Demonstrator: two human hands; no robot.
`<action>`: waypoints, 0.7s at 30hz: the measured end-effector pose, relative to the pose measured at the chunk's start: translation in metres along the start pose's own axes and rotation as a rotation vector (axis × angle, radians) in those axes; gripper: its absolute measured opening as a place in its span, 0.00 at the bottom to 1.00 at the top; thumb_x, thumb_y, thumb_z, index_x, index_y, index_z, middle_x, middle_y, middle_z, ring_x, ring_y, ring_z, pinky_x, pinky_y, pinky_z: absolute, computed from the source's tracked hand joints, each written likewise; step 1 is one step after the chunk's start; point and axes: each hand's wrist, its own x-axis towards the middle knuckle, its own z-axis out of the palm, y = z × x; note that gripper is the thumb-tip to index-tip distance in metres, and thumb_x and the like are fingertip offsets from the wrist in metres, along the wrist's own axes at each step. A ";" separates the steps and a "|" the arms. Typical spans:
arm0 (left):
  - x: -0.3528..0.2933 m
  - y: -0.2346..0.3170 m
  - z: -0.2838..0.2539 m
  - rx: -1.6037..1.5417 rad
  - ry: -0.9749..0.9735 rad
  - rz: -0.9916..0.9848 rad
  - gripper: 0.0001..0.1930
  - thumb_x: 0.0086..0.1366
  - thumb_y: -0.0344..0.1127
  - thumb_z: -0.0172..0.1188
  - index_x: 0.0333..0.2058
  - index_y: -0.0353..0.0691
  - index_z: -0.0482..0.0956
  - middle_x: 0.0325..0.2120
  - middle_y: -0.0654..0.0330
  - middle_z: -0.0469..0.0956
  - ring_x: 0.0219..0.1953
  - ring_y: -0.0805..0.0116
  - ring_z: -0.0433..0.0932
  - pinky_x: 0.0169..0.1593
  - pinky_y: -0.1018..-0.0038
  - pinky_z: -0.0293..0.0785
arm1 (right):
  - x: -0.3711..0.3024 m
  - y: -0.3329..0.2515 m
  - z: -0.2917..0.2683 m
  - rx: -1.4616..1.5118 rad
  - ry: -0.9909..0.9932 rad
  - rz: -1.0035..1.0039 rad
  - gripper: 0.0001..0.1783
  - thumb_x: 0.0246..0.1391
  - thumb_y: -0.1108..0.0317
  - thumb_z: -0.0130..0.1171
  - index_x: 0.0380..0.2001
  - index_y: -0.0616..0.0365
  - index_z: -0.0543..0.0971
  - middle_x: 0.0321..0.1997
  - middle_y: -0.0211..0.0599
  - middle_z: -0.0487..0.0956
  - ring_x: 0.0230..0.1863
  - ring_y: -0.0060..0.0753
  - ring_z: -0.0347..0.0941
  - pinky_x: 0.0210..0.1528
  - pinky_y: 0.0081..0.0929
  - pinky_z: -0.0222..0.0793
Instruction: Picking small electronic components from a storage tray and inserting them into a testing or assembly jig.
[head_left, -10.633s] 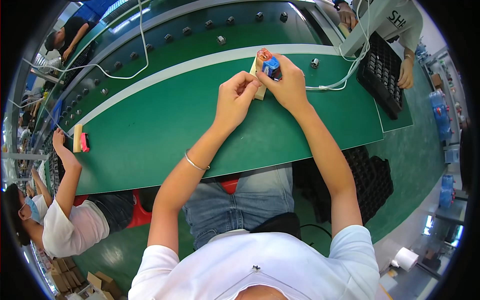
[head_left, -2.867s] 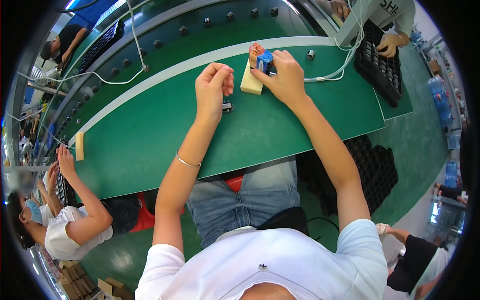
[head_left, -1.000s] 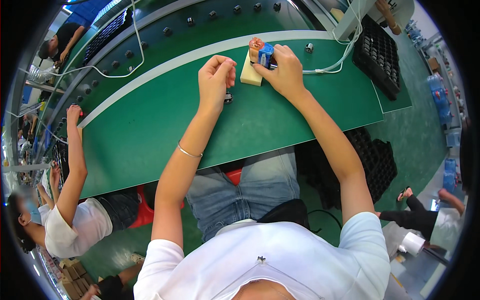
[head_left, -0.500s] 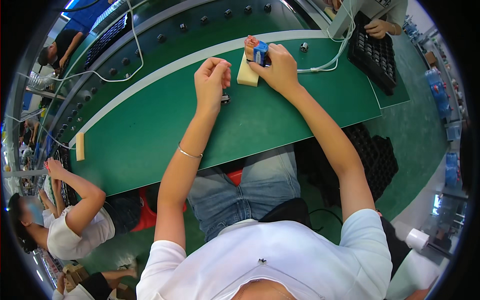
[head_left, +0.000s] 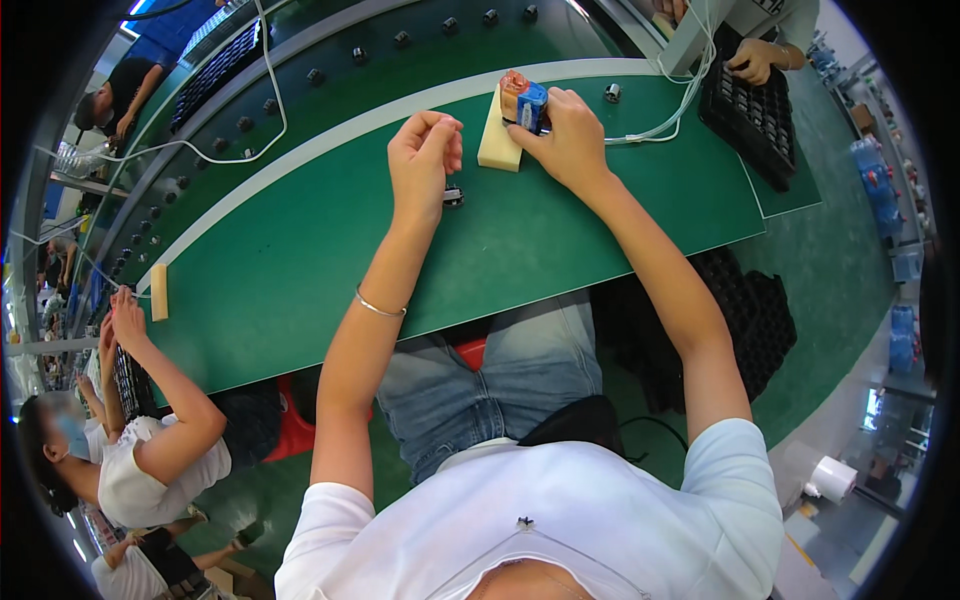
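Note:
My right hand [head_left: 572, 135] grips a small blocky thing [head_left: 525, 104] with a blue and orange wrap and a reddish, uneven top; its exact kind is unclear. That thing is above the far end of a pale yellow foam block [head_left: 499, 150] lying on the green tabletop [head_left: 560, 230]. To the left, my left hand [head_left: 422, 150] is raised with its fingers curled and thumb pressed against them. Whatever it may pinch is too small or hidden. Beside my left wrist lies a small black and silver part [head_left: 453, 196], partly covered by the wrist.
Another small metal part [head_left: 612, 92] stands beyond my right hand. White cables [head_left: 650, 136] cross toward a black compartment tray [head_left: 750, 110], where another person's hand [head_left: 757, 60] rests. A conveyor [head_left: 380, 85] with several small parts curves behind. A co-worker [head_left: 165, 440] sits left, near a second foam block [head_left: 160, 292].
My right hand has shifted slightly right with the blue and orange thing. My left hand keeps its curled pose. Conveyor parts have crept left, and the left co-worker's hands have risen.

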 end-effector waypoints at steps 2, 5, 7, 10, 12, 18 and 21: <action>0.000 0.001 0.000 0.002 -0.002 0.003 0.08 0.70 0.34 0.56 0.31 0.38 0.77 0.20 0.68 0.74 0.19 0.82 0.68 0.24 0.84 0.61 | 0.001 0.001 0.002 0.003 0.029 -0.031 0.22 0.41 0.54 0.72 0.27 0.62 0.75 0.29 0.41 0.76 0.34 0.45 0.74 0.35 0.40 0.71; -0.001 0.003 0.000 0.001 -0.003 0.001 0.08 0.70 0.34 0.56 0.31 0.38 0.78 0.20 0.68 0.74 0.19 0.82 0.68 0.24 0.83 0.61 | 0.001 0.004 -0.003 -0.011 -0.012 0.020 0.23 0.41 0.54 0.72 0.29 0.62 0.77 0.29 0.41 0.76 0.33 0.45 0.75 0.36 0.39 0.72; -0.001 0.005 0.000 -0.002 -0.002 -0.002 0.08 0.70 0.34 0.57 0.31 0.38 0.78 0.20 0.68 0.74 0.19 0.82 0.68 0.24 0.83 0.61 | -0.001 0.013 -0.007 -0.005 -0.007 0.060 0.22 0.41 0.53 0.72 0.28 0.62 0.78 0.29 0.40 0.77 0.34 0.45 0.75 0.37 0.40 0.72; 0.000 0.006 -0.001 0.003 -0.002 0.005 0.08 0.70 0.34 0.57 0.31 0.38 0.78 0.20 0.68 0.74 0.20 0.82 0.68 0.24 0.83 0.62 | -0.004 0.017 -0.011 0.063 -0.014 0.108 0.23 0.43 0.51 0.71 0.29 0.61 0.80 0.30 0.40 0.78 0.35 0.45 0.76 0.38 0.40 0.73; -0.001 0.007 0.000 -0.010 -0.013 -0.005 0.08 0.70 0.34 0.57 0.31 0.37 0.78 0.20 0.68 0.74 0.20 0.82 0.69 0.25 0.83 0.63 | -0.004 0.016 -0.011 0.125 -0.026 0.121 0.24 0.44 0.50 0.72 0.31 0.61 0.81 0.30 0.41 0.78 0.35 0.45 0.76 0.38 0.39 0.73; -0.004 0.012 0.003 0.003 -0.020 -0.015 0.08 0.70 0.33 0.57 0.32 0.36 0.78 0.21 0.67 0.74 0.21 0.82 0.69 0.25 0.83 0.64 | -0.003 0.006 0.000 0.277 -0.001 0.083 0.26 0.50 0.51 0.71 0.42 0.63 0.80 0.32 0.37 0.79 0.30 0.34 0.74 0.38 0.32 0.70; -0.004 0.012 0.003 -0.011 -0.025 -0.014 0.08 0.70 0.33 0.56 0.32 0.36 0.78 0.21 0.67 0.74 0.21 0.82 0.69 0.25 0.83 0.64 | -0.001 0.005 0.001 0.185 -0.035 0.104 0.27 0.50 0.52 0.71 0.44 0.63 0.79 0.33 0.38 0.78 0.31 0.35 0.74 0.38 0.32 0.70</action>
